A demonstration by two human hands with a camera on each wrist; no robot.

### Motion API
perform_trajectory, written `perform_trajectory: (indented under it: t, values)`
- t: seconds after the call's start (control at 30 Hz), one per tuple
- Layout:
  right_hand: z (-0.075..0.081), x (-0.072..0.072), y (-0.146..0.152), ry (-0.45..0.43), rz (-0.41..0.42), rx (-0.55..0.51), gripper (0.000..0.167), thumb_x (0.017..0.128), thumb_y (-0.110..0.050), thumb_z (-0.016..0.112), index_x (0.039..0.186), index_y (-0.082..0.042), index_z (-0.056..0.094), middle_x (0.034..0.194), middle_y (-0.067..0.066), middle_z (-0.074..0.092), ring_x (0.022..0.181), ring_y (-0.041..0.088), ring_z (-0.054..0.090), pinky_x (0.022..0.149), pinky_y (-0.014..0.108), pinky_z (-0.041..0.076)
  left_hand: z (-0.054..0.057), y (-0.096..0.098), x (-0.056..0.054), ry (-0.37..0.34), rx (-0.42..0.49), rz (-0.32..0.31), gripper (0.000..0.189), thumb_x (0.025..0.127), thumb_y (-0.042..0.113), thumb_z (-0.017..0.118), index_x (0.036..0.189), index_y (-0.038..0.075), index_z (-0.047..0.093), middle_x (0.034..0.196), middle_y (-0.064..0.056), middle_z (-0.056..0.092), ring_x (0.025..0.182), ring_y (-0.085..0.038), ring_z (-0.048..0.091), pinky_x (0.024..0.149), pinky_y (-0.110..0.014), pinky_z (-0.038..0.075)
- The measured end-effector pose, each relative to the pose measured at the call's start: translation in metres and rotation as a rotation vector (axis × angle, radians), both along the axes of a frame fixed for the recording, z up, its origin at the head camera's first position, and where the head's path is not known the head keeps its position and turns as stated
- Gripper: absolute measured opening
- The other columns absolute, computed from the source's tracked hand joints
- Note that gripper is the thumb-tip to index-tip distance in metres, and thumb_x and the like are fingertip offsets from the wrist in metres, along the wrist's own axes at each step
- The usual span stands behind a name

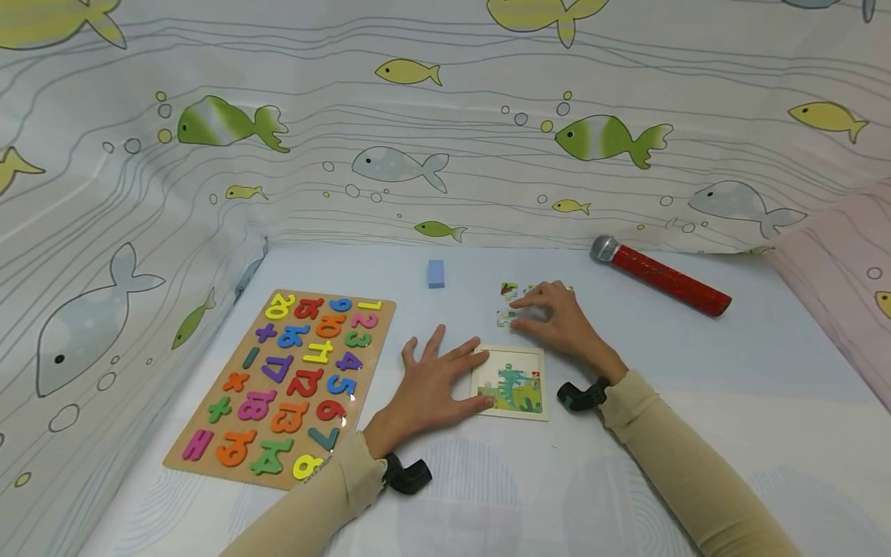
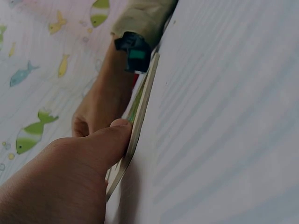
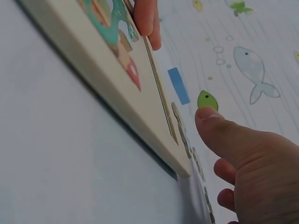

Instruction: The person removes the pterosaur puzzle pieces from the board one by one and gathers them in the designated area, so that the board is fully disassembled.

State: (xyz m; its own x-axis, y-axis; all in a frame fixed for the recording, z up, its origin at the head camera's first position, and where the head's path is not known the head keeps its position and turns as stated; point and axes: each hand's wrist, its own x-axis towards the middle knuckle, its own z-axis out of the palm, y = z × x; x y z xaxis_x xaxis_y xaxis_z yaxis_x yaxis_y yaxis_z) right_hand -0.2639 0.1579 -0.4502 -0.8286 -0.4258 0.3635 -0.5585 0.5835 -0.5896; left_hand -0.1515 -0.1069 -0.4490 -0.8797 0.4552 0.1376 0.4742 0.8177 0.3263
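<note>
A small wooden puzzle board [image 1: 513, 416] with a green animal picture lies flat, its lower part filled and bare wood along the top. My left hand [image 1: 430, 389] spreads its fingers at the board's left side; the thumb and a fingertip touch it. In the left wrist view, the left thumb [image 2: 105, 140] rests on the board's edge. Loose puzzle pieces [image 1: 509, 289] lie behind the board, partly hidden by my right hand [image 1: 562, 323]. That hand hovers over them, thumb and index finger bent and apart. In the right wrist view no piece shows between its fingers.
A number board [image 1: 240, 360] with colourful digits lies at the left. Behind the left hand stands a blue block [image 1: 435, 274]. A red microphone [image 1: 668, 285] with a silver head lies at the back right. A fish-patterned cloth [image 1: 487, 193] closes off the back and sides.
</note>
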Motion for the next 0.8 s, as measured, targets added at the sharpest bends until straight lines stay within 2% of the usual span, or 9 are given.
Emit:
perform_trajectory:
  t: [0.13, 0.3, 0.47, 0.8]
  values:
    - [0.0000, -0.0023, 0.0030, 0.032, 0.027, -0.009, 0.033, 0.081, -0.022, 0.087, 0.112, -0.013, 0.079, 0.126, 0.015, 0.069, 0.125, 0.035, 0.052, 0.102, 0.057, 0.028, 0.0005, 0.0002, -0.0003, 0.002, -0.004, 0.000, 0.072, 0.087, 0.070, 0.061, 0.148, 0.032, 0.055, 0.160, 0.009, 0.044, 0.156, -0.046, 0.018, 0.112, -0.076, 0.008]
    - [-0.0003, -0.0045, 0.0053, -0.020, 0.040, 0.017, 0.035, 0.081, -0.022, 0.087, 0.114, -0.014, 0.079, 0.144, 0.015, 0.061, 0.148, 0.040, 0.036, 0.117, 0.066, 0.014, 0.0005, 0.0001, -0.0006, -0.004, -0.007, 0.001, 0.073, 0.087, 0.071, 0.060, 0.149, 0.033, 0.054, 0.161, 0.011, 0.043, 0.157, -0.044, 0.017, 0.112, -0.076, 0.008]
    - [-0.0016, -0.0077, 0.0049, -0.035, 0.046, 0.071, 0.034, 0.081, -0.024, 0.086, 0.113, -0.014, 0.079, 0.151, 0.016, 0.054, 0.153, 0.043, 0.025, 0.120, 0.069, 0.007, -0.0003, -0.0004, -0.0006, 0.001, 0.006, 0.000, 0.073, 0.086, 0.070, 0.061, 0.148, 0.032, 0.054, 0.160, 0.010, 0.044, 0.156, -0.044, 0.018, 0.112, -0.076, 0.008]
    - [-0.0025, -0.0090, 0.0031, -0.023, 0.035, 0.096, 0.029, 0.080, -0.024, 0.086, 0.107, -0.015, 0.081, 0.152, 0.018, 0.053, 0.153, 0.048, 0.021, 0.118, 0.070, 0.004, -0.0032, -0.0010, 0.0002, -0.006, 0.010, 0.004, 0.073, 0.086, 0.071, 0.062, 0.149, 0.034, 0.053, 0.161, 0.012, 0.042, 0.157, -0.043, 0.016, 0.113, -0.075, 0.007]
